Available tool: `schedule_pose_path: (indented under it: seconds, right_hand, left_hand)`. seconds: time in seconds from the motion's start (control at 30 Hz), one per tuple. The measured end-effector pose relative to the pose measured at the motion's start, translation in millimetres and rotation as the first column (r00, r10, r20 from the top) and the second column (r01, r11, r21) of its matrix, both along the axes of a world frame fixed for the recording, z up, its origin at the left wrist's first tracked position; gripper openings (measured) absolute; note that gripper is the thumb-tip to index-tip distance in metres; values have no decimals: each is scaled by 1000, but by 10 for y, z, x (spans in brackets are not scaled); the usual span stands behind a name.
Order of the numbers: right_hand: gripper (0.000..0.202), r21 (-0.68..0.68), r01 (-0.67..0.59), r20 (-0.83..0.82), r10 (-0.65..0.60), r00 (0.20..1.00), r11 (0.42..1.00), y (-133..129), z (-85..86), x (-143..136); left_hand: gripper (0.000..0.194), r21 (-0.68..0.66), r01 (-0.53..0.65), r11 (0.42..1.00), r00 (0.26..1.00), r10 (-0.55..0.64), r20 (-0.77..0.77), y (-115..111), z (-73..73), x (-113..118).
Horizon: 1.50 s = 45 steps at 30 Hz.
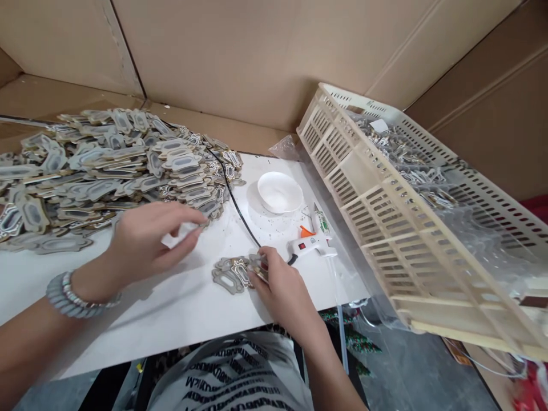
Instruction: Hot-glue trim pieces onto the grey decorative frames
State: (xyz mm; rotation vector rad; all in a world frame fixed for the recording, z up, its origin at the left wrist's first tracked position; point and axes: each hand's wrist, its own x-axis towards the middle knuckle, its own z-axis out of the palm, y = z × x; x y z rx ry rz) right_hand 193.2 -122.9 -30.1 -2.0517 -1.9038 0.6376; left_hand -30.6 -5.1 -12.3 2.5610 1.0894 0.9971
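Observation:
My left hand (148, 242) reaches to the near edge of a big pile of small ornate frames (100, 160). Its thumb and forefinger pinch at the rim of a frame there; the contact is tiny and partly hidden. On the right, my right hand (285, 288) is closed on an ornate frame (259, 267), mostly covered by the fingers. Beside that hand, a few loose frames (230, 275) lie overlapping on the white table (180, 319). Some frames show grey faces with an oblong centre, others a white and gold pattern.
A white hot glue gun (311, 245) lies right of my right hand, below a white bowl (279, 193). A black cable (237, 206) runs across the table from the pile. A cream plastic crate (359, 182) holding bagged pieces stands along the right. Cardboard walls (240, 57) enclose the back.

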Motion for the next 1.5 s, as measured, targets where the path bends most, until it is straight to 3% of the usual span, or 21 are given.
schedule_pose_path:
  seconds: [0.1,0.2,0.4,0.57,0.7,0.9,1.0,1.13,1.23,1.37,1.5]
  right_hand:
    - [25,81,-8,40,4,999,997,-71,-20,30]
    - [27,204,-39,-5,40,999,978,-146,-52,70]
    - [17,395,-9,-71,40,997,919,-267,-159,141]
    - [20,545,24,-63,12,998,838,-344,-251,165]
    - [9,574,38,-25,-28,999,818,-399,-281,175]
    - [15,592,-24,6,25,1000,806,-455,-285,185]
    - [21,593,-53,-19,80,997,803,-467,-285,157]
    - [22,557,-47,-73,106,992,829,-445,-299,91]
    - [20,569,-22,-73,77,994,822,-416,-301,53]
    - [19,585,-12,-18,27,999,811,-395,-281,43]
    - [17,562,-51,40,35,999,826,-384,-266,49]
  left_hand:
    - [20,-1,356,935,928,-353,-118,-54,-112,121]
    - [20,14,468,883,870,-459,-179,-114,-219,239]
    - [20,65,470,880,859,-439,-264,-224,-320,349]
    - [18,80,477,875,863,-450,-229,-199,-342,347]
    - [18,57,465,883,875,-449,-180,-179,-334,326]
    - [23,-92,217,972,969,-226,-96,-107,-313,286]
    - [25,-143,110,984,981,-130,-142,-66,-319,263]
    - [28,-165,59,984,980,-89,-178,-52,-310,255]
    - [30,-173,125,977,970,-157,-186,-48,-288,242]
    - [27,-151,383,911,897,-406,-173,-23,-285,195]
    - [19,-152,449,881,862,-472,-185,5,-298,159]
